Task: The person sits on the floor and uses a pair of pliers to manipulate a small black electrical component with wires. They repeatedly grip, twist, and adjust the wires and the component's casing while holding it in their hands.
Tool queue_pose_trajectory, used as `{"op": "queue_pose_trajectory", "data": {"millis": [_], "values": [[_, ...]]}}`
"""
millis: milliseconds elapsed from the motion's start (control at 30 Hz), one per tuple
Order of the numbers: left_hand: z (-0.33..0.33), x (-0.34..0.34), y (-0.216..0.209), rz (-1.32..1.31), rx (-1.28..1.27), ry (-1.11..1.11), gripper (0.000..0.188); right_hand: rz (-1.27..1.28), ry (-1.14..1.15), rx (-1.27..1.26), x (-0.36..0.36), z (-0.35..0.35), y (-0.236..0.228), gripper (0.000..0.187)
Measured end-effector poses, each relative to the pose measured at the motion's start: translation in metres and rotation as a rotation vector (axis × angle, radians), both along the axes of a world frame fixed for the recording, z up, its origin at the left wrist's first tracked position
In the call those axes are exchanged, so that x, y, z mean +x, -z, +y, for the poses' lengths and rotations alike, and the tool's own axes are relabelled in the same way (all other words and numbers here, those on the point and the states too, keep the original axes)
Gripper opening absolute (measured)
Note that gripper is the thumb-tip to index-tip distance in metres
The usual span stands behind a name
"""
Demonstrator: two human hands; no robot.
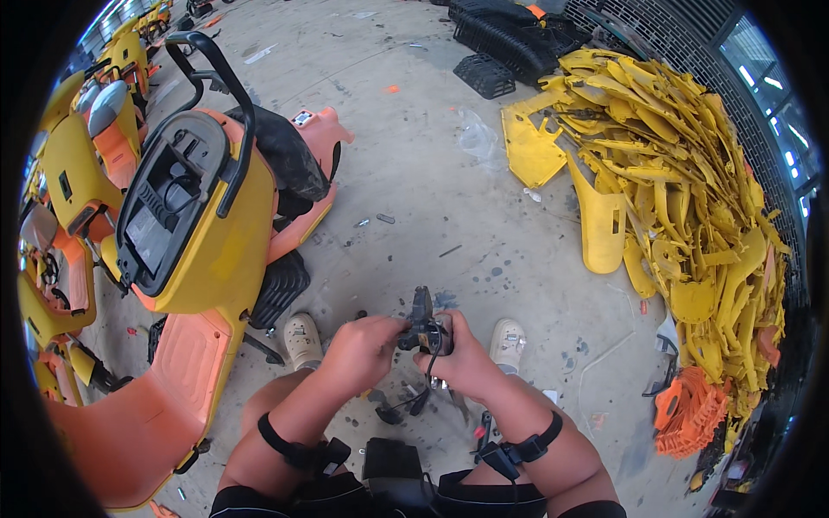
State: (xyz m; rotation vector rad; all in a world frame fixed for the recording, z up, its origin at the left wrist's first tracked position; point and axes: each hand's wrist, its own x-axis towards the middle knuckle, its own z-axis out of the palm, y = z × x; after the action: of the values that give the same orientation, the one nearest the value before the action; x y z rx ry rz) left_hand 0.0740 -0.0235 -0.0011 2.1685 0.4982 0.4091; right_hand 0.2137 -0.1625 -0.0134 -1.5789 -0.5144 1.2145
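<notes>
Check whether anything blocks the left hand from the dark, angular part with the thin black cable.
Nothing visible does. The left hand has its curled fingers right at the left side of the dark, angular part, while the right hand grips its right side.

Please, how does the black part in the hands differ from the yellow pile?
Colour: the black part is dark, the yellow pile mostly yellow. Size: the black part is small; the yellow pile, many pieces heaped together, is far larger. Position: the black part is up in the right hand, with the left hand against it; the yellow pile lies on the floor. Both have irregular outlines.
</notes>
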Motion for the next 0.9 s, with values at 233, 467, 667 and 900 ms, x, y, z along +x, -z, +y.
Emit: {"op": "queue_pose_trajectory", "data": {"millis": [233, 467, 667, 900], "values": [[0.027, -0.025, -0.02, 0.41, -0.542, 0.219, 0.014, -0.27, -0.215, -0.074, -0.01, 0.001, -0.008, 0.07], [0.022, -0.036, -0.016, 0.358, -0.473, 0.183, 0.013, -0.479, -0.335, -0.071, -0.001, 0.006, -0.019, 0.072], [-0.013, -0.023, -0.018, -0.001, 0.119, -0.162, 0.022, -0.27, -0.173, -0.02, -0.005, 0.009, -0.009, 0.069], [0.009, -0.034, -0.031, 0.039, -0.237, -0.006, 0.028, 0.064, -0.098, 0.031, -0.027, 0.011, 0.001, 0.072]]}}
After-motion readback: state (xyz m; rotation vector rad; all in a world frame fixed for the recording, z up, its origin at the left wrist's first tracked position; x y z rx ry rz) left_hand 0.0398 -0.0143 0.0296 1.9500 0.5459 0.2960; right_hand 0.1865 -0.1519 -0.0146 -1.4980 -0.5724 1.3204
